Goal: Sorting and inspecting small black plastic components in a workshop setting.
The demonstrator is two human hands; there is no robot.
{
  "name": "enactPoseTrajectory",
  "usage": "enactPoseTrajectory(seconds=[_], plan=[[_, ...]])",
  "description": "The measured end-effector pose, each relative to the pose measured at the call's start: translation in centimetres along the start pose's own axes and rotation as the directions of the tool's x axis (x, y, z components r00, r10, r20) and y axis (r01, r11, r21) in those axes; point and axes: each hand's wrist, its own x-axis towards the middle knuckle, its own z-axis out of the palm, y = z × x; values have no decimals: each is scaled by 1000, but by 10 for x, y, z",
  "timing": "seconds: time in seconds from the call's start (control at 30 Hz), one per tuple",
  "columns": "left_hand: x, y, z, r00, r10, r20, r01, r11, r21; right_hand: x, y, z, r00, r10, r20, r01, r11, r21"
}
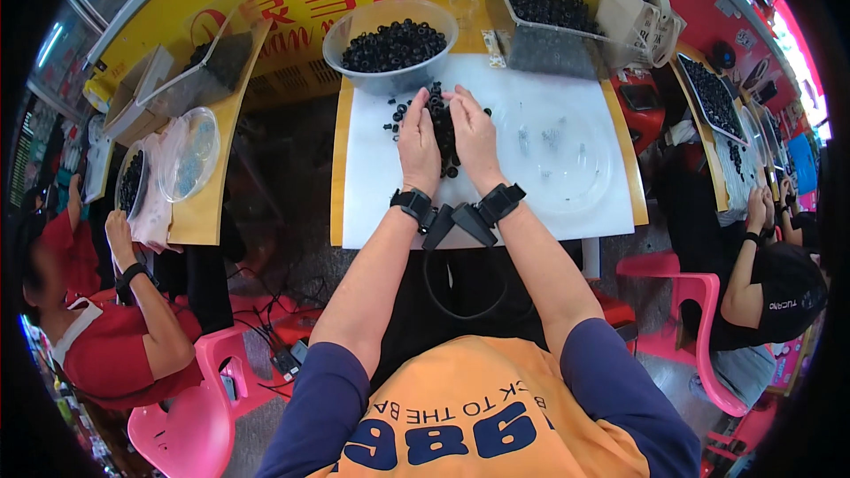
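While leaning over the bench (372,186), both hands (418,146) (474,137) are cupping small black rings (441,128), light, stiff and likely to scatter, gathered from either side.

Orange shirt (478,389) worn, with dark blue short sleeves (323,398). Big blue and black marks printed on shirt front. Black strap with small black box worn on left wrist (414,204). Same kind worn on right wrist (498,204). Thin black cable (460,310) hung in loop below both straps.
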Motion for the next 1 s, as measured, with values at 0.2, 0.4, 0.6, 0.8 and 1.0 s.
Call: enactPoseTrajectory(seconds=[0.2,0.4,0.6,0.8,1.0], plan=[[2,10,-13,992,-5,125,12,998,-55,-5,-21,-31,997,73,1,-71,963,261],[-24,32,-33,989,75,128,-90,989,116,-44,-50,-83,956,196,220,-252,931,264],[-86,46,-68,1000,13,-15,-7,940,341,-93,-51,-126,932,240,272,-291,942,167],[-115,37,-64,978,152,144,-207,821,532,-135,-49,-143,923,241,301,-284,953,108],[-117,39,-68,990,17,139,-82,878,471,-143,-59,-142,935,153,319,-187,979,79]])
